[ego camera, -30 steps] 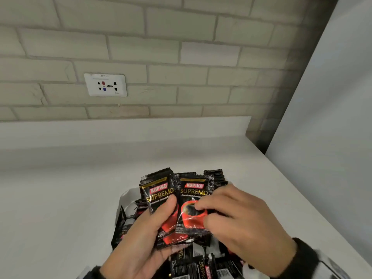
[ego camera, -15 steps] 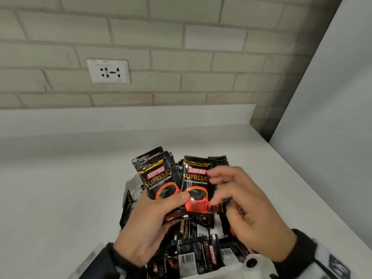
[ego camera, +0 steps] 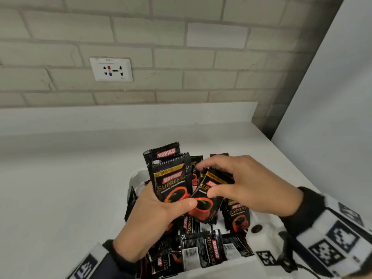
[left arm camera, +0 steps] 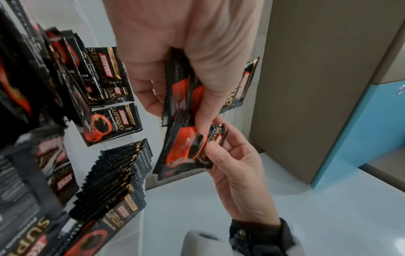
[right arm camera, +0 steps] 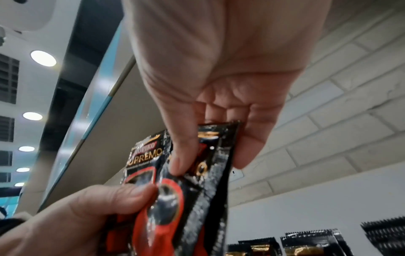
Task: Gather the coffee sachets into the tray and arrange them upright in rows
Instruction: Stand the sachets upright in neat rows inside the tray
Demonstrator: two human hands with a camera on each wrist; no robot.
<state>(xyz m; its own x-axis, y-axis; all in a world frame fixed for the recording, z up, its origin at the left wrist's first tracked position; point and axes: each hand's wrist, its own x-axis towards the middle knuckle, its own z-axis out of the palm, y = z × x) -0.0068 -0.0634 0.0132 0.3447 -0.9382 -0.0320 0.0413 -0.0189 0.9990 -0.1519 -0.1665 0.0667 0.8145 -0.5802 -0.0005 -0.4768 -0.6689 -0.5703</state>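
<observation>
My left hand (ego camera: 161, 214) holds a small stack of black Kopiko Supremo coffee sachets (ego camera: 171, 176) upright above the white tray (ego camera: 134, 178), thumb across their fronts. My right hand (ego camera: 237, 184) pinches one tilted sachet (ego camera: 207, 200) by its upper part, its lower end against the left thumb. The left wrist view shows that sachet (left arm camera: 186, 147) between both hands, and a packed row of upright sachets (left arm camera: 118, 178) in the tray. In the right wrist view the thumb and fingers pinch the sachet (right arm camera: 206, 173). More sachets (ego camera: 199, 248) lie loose in the tray below.
The tray sits on a white counter (ego camera: 60, 198) that ends at a brick wall with a socket (ego camera: 111, 69). A pale panel (ego camera: 332, 117) rises on the right. A white wrist-camera unit (ego camera: 259, 234) sits by my right wrist.
The right hand has taken hold of the right-hand sachet and tilted it down to the right. The left hand's stack stays upright. The camera has tipped down and nearer.
</observation>
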